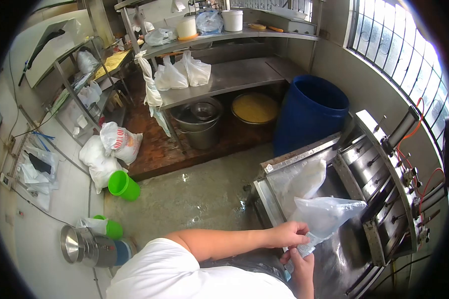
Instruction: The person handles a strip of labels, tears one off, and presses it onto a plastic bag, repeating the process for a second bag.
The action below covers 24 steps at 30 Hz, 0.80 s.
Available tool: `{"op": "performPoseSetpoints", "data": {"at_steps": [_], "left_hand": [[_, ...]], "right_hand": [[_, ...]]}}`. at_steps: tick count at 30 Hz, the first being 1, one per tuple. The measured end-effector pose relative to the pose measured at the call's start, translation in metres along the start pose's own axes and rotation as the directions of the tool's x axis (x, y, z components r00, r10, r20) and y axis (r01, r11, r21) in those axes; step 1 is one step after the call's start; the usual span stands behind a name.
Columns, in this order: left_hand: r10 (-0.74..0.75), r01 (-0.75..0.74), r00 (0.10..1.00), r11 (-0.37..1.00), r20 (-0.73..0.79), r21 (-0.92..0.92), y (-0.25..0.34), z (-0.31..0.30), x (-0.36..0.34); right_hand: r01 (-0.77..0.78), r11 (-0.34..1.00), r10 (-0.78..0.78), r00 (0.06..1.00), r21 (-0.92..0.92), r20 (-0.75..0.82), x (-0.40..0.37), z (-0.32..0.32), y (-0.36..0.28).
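Observation:
A clear plastic bag point(322, 214) with pale contents lies at the edge of the metal machine's tray, its near end gathered toward me. My left hand point(287, 235) reaches in from the left and pinches that gathered end. Just below, my right hand point(300, 266) is closed, with its thumb against the crumpled, grey-looking plastic. Bits of plastic show under its fingers, though part of its grip is hidden. Behind this bag, a second clear bag point(307, 179) with whitish contents rests on the tray.
A metal machine point(379, 184) with rods and orange hoses stands at right. Behind it is a blue barrel point(309, 117). A steel shelf point(234, 82) holds white bags. Green buckets point(124, 186) and white sacks point(97, 157) stand left on the wet floor.

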State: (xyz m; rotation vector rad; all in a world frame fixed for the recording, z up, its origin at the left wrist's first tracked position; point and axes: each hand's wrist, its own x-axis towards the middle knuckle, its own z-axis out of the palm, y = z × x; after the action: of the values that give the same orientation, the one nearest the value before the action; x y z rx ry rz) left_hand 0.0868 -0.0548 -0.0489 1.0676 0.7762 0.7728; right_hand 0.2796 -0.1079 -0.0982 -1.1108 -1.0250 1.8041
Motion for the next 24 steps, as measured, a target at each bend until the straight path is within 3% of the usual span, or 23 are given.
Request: {"op": "performPoseSetpoints", "data": {"at_steps": [1,5,7,10,13,14,16,19,21,24], "left_hand": [[-0.08,0.083,0.996,0.994,0.041,-0.074,0.008,0.001,-0.003],[-0.087,0.087,0.996,0.996,-0.016,0.001,-0.001,0.0,0.003],[0.043,-0.041,0.994,0.999,-0.098,0.014,-0.016,-0.003,0.011],[0.172,-0.169,0.971,0.985,-0.165,0.032,-0.025,-0.003,0.017],[0.085,-0.096,0.983,0.994,-0.165,-0.06,-0.012,-0.002,0.015],[-0.008,-0.02,0.99,0.979,-0.138,-0.201,-0.004,0.001,0.012],[0.021,-0.044,0.993,0.98,-0.12,-0.193,0.003,0.006,0.016],[0.033,-0.058,0.989,0.983,-0.145,-0.172,0.004,0.009,0.02],[0.103,-0.106,0.977,0.994,-0.185,-0.005,0.011,0.011,0.021],[0.118,-0.115,0.979,0.993,-0.169,0.029,0.011,0.013,0.022]], "right_hand": [[0.002,1.0,-0.002,1.0,-0.006,0.027,0.001,-0.001,0.0],[0.037,0.999,-0.038,0.999,0.028,0.032,-0.002,0.008,-0.006],[0.121,0.981,-0.106,0.989,0.15,-0.107,-0.002,0.015,-0.01],[0.181,0.971,-0.156,0.974,0.155,-0.162,0.0,0.018,-0.018],[0.206,0.968,-0.183,0.97,0.146,-0.158,0.001,0.019,-0.027],[0.204,0.964,-0.172,0.968,0.169,-0.184,0.001,0.019,-0.029],[0.138,0.964,-0.084,0.97,0.229,-0.228,0.0,0.017,-0.039],[0.173,0.959,-0.135,0.975,0.222,-0.179,0.0,0.007,-0.044],[0.195,0.953,-0.151,0.969,0.23,-0.198,0.0,0.007,-0.048],[0.234,0.948,-0.188,0.958,0.214,-0.215,-0.002,0.005,-0.043]]}}
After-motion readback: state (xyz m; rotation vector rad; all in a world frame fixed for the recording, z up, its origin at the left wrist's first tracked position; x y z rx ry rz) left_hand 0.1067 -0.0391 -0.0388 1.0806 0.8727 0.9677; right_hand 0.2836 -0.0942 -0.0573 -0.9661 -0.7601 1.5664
